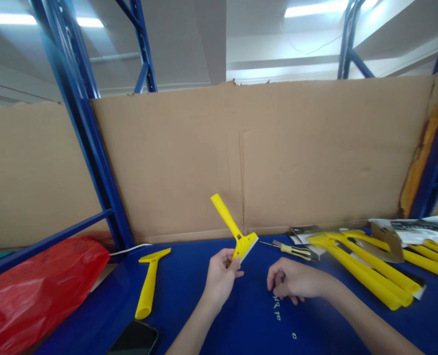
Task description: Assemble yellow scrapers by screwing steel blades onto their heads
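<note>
My left hand [220,276] grips a yellow scraper [227,215] by one end of its wide head, the handle pointing up and to the left. A pale strip runs along the head's lower right edge. Over to the right, my right hand [290,278] is low over the blue surface with its fingers curled together; anything in the fingertips is too small to make out. Right under them lies a line of small metal parts [277,306], looking like screws and nuts, and one small ring-shaped piece [294,336] lies apart, nearer me.
A screwdriver [296,251] lies behind my right hand. Several yellow scrapers [366,268] are piled at the right by a torn cardboard piece [392,244]. At left are another yellow scraper [148,288], a phone [135,339] and a red bag [52,291]. A cardboard wall [182,162] stands behind.
</note>
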A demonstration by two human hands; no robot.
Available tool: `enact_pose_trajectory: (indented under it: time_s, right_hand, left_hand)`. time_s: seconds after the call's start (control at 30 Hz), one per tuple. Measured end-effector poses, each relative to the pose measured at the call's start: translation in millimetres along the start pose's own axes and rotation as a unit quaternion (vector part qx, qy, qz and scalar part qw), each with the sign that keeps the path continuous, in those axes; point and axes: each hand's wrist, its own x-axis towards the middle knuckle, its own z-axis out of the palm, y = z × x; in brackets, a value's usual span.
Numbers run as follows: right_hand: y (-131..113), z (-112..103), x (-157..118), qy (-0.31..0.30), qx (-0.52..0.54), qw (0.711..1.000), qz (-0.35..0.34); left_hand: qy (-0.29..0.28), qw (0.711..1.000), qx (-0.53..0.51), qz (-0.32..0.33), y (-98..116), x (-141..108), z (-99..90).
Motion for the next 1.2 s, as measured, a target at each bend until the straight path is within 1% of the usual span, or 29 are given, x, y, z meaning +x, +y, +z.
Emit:
enact_pose_trajectory:
  time_s: [0.07, 0.17, 0.3, 0.43, 0.67, 0.77, 0.87, 0.97, 1.07, 1.2]
  right_hand:
    - [1.2, -0.7, -1.6, -0.024, -0.023, 0.999, 0.003]
    - [2.8, -0.4, -0.9, -0.035, -0.045, 0.998, 0.004]
    - [4.6, 1.0, 2.1, -0.031, -0.055, 0.998, 0.003]
    - [6.5, 2.1, 4.0, -0.010, -0.052, 0.999, -0.001]
    - [13.7, 4.9, 9.3, 0.052, -0.031, 0.998, -0.029]
    - [15.1, 10.9, 17.7, 0.103, -0.014, 0.993, -0.060]
    - [12.6, 22.3, 27.8, 0.188, 0.006, 0.976, -0.108]
    - [8.1, 33.8, 33.3, 0.243, 0.015, 0.957, -0.160]
    - [4.4, 39.6, 33.4, 0.272, 0.009, 0.939, -0.210]
    - [1.3, 40.1, 32.4, 0.294, -0.015, 0.921, -0.256]
  left_hand:
    - [0.005, 0.999, -0.019, -0.029, 2.7, -1.1, 0.6]
    - [0.005, 0.998, -0.028, -0.052, 4.2, -3.0, 2.3]
    - [0.002, 0.997, -0.031, -0.068, 4.2, -4.8, 4.0]
    - [0.001, 0.996, -0.037, -0.078, 4.7, -6.3, 4.3]
    - [-0.004, 0.996, -0.031, -0.085, 3.3, -9.3, 3.3]
    - [-0.009, 0.996, -0.035, -0.086, 2.5, -9.9, 3.9]
    - [-0.027, 0.996, -0.035, -0.084, 2.0, -10.8, 5.3]
    - [-0.040, 0.996, -0.031, -0.074, 1.1, -11.9, 6.8]
    - [-0.049, 0.997, -0.030, -0.059, -1.0, -12.9, 8.1]
    - [-0.074, 0.996, -0.022, -0.045, -3.4, -14.4, 9.6]
